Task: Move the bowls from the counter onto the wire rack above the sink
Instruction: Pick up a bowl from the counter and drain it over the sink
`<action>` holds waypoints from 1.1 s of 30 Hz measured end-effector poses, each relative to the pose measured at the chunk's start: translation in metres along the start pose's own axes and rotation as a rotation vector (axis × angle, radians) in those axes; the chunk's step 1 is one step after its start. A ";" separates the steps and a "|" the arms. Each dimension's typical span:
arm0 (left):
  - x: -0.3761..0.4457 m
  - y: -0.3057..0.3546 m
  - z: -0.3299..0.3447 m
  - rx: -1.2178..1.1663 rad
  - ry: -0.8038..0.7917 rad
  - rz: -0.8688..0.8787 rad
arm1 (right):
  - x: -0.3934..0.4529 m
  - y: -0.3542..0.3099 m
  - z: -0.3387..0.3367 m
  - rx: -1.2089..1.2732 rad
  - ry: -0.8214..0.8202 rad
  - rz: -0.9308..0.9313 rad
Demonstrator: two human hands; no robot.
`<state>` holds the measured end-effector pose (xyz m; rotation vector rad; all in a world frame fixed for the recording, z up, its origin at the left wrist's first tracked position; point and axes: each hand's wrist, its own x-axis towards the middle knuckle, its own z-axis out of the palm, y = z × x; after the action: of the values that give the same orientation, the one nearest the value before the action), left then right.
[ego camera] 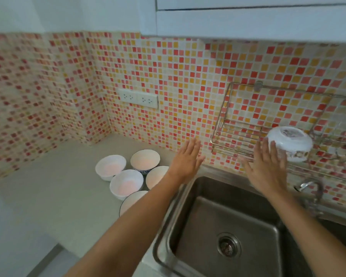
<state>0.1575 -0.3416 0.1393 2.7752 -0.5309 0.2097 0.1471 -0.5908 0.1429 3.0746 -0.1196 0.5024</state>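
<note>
Setting that upside-down bowl (290, 143) on the wire rack (236, 134) looks like the step you're on, and it's basically there: it sits foot up on the rack's near part, with your right hand (268, 166) spread flat against its left side, fingers apart and not wrapped around anything. I'd guess you're just steadying it, so ease the palm off slowly and check it doesn't rock on the wires before you let go. Your left hand (186, 160) is empty too, fingers splayed, floating above the seam between counter (54, 196) and sink (226, 216). Five bowls are waiting upright in a cluster on the counter to the left: a white one (110, 166) far left, a blue-patterned one (145, 160) behind, another white one (126, 183) in the middle, one (155, 178) partly behind your left forearm, and a dark-rimmed one (131, 200) nearest you. For the next grab, I'd take whichever is closest to the sink and flip it before it reaches the rack. Leave room beside the first bowl, and watch the faucet (310, 188) under the rack's right end.
</note>
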 end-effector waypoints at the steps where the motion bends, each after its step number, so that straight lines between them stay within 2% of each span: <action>1: -0.006 -0.015 -0.003 -0.013 0.005 -0.036 | 0.000 -0.016 0.000 0.005 0.001 -0.019; 5: -0.027 -0.087 -0.016 0.000 0.067 -0.190 | 0.001 -0.096 0.003 0.063 -0.022 -0.191; 8: -0.043 -0.134 -0.023 -0.014 0.058 -0.292 | -0.004 -0.157 0.012 0.171 -0.033 -0.234; 12: -0.077 -0.219 -0.018 -0.012 0.060 -0.398 | -0.022 -0.257 0.053 0.237 -0.184 -0.303; 19: -0.131 -0.268 0.019 -0.181 0.059 -0.597 | -0.049 -0.328 0.101 0.268 -0.454 -0.387; 22: -0.149 -0.281 0.038 -0.220 0.022 -0.619 | -0.053 -0.349 0.118 0.236 -0.488 -0.403; 26: -0.154 -0.288 0.056 -0.321 -0.063 -0.731 | -0.055 -0.369 0.135 0.189 -0.516 -0.380; 29: -0.149 -0.287 0.063 -0.481 -0.072 -0.831 | -0.056 -0.377 0.145 0.175 -0.534 -0.342; 33: -0.140 -0.286 0.064 -0.511 -0.074 -0.892 | -0.057 -0.382 0.152 0.216 -0.537 -0.303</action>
<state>0.1429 -0.0622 -0.0258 2.2472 0.5793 -0.2069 0.1715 -0.2110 -0.0243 3.2563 0.4110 -0.3486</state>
